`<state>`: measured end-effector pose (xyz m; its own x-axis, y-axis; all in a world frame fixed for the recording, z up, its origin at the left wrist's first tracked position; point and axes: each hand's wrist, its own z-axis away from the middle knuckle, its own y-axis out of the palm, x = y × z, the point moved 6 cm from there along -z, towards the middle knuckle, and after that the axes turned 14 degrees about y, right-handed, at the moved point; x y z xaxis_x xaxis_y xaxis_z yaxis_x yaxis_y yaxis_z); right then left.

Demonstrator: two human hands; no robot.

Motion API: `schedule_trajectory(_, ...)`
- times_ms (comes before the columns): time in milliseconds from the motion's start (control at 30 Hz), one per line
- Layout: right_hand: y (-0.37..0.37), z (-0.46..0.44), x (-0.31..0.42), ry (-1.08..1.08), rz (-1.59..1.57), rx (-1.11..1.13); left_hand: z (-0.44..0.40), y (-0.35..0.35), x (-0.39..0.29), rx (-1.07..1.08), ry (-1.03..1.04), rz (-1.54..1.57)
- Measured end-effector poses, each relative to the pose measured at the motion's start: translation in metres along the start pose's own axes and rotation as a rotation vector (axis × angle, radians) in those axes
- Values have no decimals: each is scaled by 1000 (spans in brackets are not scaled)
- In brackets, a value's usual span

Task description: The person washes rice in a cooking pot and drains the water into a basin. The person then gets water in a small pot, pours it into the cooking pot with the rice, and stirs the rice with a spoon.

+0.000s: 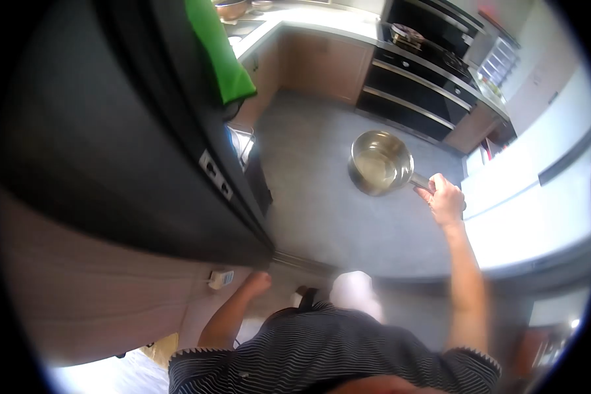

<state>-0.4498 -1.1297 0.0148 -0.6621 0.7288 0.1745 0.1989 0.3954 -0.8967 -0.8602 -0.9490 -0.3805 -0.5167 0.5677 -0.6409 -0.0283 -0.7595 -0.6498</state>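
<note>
Looking at a steel saucepan [377, 180], held out above the grey floor [308, 190], open mouth up, bowl lying left and a touch far of the gripping fingers. Following the long axis now: along the handle [421, 181], out from the bowl's right side, rightward and slightly nearer, straight into the right hand [446, 197]. Closed round that handle, fingers and all, and clearly nearest to the pan. No contact from the left hand [259, 282], low on the near left, well apart, just beside the foot of the dark frame [177, 131]. Seemingly curled, but can't tell whether around anything (too small and soft for a verdict). Out wider: white panels [538, 217] to the right of the gripping hand; at the far right, a cooktop [440, 58] with another pan [407, 36] on top.
</note>
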Motion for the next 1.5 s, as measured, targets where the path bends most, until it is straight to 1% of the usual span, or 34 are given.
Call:
schedule_trajectory(33,12,-25,0,-14,-13,-1,-22,-15,-12,-68,-13,77)
schedule_trajectory(67,20,-30,7,-34,-26,-11,-31,-15,-11,-130,-5,124)
schedule_trajectory(133,42,-81,14,-102,-27,-16,-65,-25,-22,-223,-13,231)
schedule_trajectory(233,85,-151,22,-210,-61,3,-112,-44,-26,-278,-80,176)
schedule_trajectory(333,121,-221,40,-355,-101,11,-132,-53,-31,-330,-236,139)
schedule_trajectory(367,146,-246,51,-397,-116,26,-144,-58,-28,-273,-331,165)
schedule_trajectory(500,201,-324,107,-525,-159,84,-170,-63,-37,-359,-448,288)
schedule_trajectory(533,209,-341,123,-559,-177,89,-171,-70,-47,-383,-477,325)
schedule_trajectory(567,225,-358,139,-557,-180,159,-178,-79,-50,-417,-501,357)
schedule_trajectory(667,268,-396,196,-641,-249,164,-197,-114,-57,-398,-558,450)
schedule_trajectory(767,302,-414,253,-717,-270,145,-228,-176,-68,-415,-455,430)
schedule_trajectory(800,311,-426,277,-748,-292,117,-240,-209,-66,-424,-451,418)
schedule_trajectory(867,327,-442,322,-756,-261,147,-271,-251,-72,-428,-429,430)
schedule_trajectory(900,333,-448,343,-756,-286,179,-287,-266,-68,-543,-300,367)
schedule_trajectory(1000,373,-468,393,-712,-331,338,-325,-316,-65,-553,-226,285)
schedule_trajectory(1033,387,-474,412,-735,-311,321,-335,-332,-62,-567,-226,255)
schedule_trajectory(1067,400,-478,430,-756,-332,349,-339,-344,-62,-571,-240,243)
schedule_trajectory(1133,423,-485,466,-791,-322,334,-350,-365,-58,-593,-270,223)
schedule_trajectory(1200,442,-490,497,-840,-329,199,-359,-375,-50,-615,-305,214)
schedule_trajectory(1267,468,-496,531,-855,-129,349,-367,-382,-44,-609,-369,230)
schedule_trajectory(1333,495,-501,562,-896,-133,452,-376,-390,-39,-613,-443,270)
schedule_trajectory(1400,511,-502,587,-960,-165,470,-388,-400,-34,-596,-515,305)
schedule_trajectory(1467,540,-505,616,-1014,-348,528,-403,-415,-33,-666,-580,329)
schedule_trajectory(1500,539,-506,628,-1060,-333,540,-410,-420,-32,-701,-607,344)
